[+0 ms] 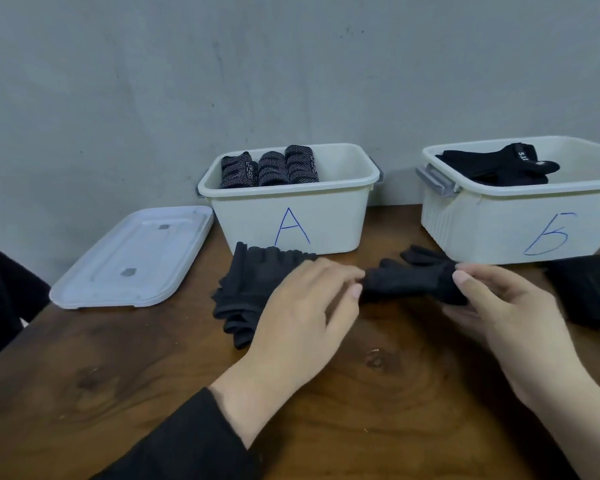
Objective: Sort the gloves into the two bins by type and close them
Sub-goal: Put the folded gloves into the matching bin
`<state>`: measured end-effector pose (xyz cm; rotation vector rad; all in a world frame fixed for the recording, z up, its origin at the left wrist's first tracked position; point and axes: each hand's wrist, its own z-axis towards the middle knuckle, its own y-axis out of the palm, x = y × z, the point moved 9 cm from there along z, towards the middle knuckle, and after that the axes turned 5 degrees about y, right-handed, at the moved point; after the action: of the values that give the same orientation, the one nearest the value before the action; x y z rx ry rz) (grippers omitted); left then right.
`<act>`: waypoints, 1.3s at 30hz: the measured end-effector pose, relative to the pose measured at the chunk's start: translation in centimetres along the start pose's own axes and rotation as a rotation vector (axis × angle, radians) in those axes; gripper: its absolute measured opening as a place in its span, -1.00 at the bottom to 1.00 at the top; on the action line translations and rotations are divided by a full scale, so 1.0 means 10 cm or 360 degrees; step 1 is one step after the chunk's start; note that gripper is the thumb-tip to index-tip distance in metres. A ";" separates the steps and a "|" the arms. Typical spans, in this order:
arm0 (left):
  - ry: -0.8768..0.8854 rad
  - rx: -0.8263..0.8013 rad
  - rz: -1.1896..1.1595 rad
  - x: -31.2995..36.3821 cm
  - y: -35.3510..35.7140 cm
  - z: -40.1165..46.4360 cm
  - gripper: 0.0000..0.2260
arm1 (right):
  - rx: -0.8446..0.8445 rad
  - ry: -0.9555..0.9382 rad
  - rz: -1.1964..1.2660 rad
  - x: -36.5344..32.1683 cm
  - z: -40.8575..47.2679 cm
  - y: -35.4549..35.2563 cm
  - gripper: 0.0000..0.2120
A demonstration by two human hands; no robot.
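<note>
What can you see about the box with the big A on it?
The box marked A is a pale cream tub that looks like plastic, with a blue handwritten A on its front wall. It stands upright and open on the wooden table near the grey wall. Three rolled black patterned gloves stand in its left side. Grey latches show at both ends. Dark gloves on the table lie against its front.

A black long sleeve (187, 441) covers the left arm to the wrist (entering at 7 o'clock); both hands are bare.
</note>
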<state>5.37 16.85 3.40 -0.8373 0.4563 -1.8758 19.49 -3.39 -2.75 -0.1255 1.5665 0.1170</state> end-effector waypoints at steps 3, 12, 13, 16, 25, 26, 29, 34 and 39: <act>0.0130 -0.0109 0.0121 0.02 -0.03 -0.09 -0.77 | -0.0115 -0.0152 -0.0952 -0.01 -0.01 0.01 -0.88; 0.0032 -0.0119 0.0476 -0.39 -0.34 -0.20 -0.73 | -0.0172 -0.0795 -0.1776 -0.27 -0.22 0.23 -0.80; -0.0010 -0.0158 0.0501 -0.46 -0.34 -0.23 -0.72 | -0.0267 -0.0806 -0.1792 -0.26 -0.24 0.28 -0.76; -0.0128 -0.0318 0.0536 -0.63 -0.31 -0.32 -0.62 | -0.0641 -0.0622 -0.1868 -0.03 -0.30 0.42 -0.61; -0.0276 -0.0545 0.0414 -0.77 -0.26 -0.46 -0.39 | -0.0792 -0.0674 -0.1920 0.13 -0.40 0.59 -0.49; -0.0277 -0.0552 0.0410 -0.76 -0.26 -0.45 -0.38 | -0.0788 -0.0679 -0.1932 0.14 -0.40 0.60 -0.49; -0.0291 -0.0575 0.0392 -0.76 -0.25 -0.46 -0.40 | -0.0780 -0.0697 -0.1978 0.13 -0.42 0.61 -0.48; -0.0308 -0.0501 0.0334 -0.79 -0.29 -0.46 -0.63 | -0.0741 -0.0768 -0.2005 0.08 -0.45 0.66 -0.50; -0.0288 -0.0355 0.0328 -0.76 -0.35 -0.43 -0.70 | -0.0721 -0.0788 -0.1991 0.03 -0.48 0.67 -0.52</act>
<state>2.13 24.98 0.03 -1.0568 0.6214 -1.5634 13.69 2.52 -3.11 -1.2901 0.7328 -0.4562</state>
